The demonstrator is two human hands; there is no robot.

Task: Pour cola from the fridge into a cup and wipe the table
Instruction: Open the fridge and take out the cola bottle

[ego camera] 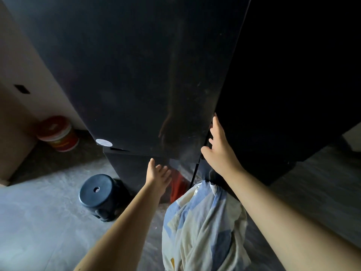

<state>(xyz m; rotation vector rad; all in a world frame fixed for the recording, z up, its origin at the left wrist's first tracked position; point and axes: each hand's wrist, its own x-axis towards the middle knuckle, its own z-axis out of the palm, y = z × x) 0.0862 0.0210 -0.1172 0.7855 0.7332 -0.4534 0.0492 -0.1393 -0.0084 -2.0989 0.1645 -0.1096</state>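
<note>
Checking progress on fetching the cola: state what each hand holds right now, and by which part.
No object is held. The right hand has fingers hooked at the fridge door edge; the left hand is open, near the lower panel.

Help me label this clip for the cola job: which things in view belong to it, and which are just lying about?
Belongs to the job:
black fridge
right hand at the fridge door's edge
left hand open, near the lower door

Just lying about:
dark stool
red and white bucket
cardboard box
</note>
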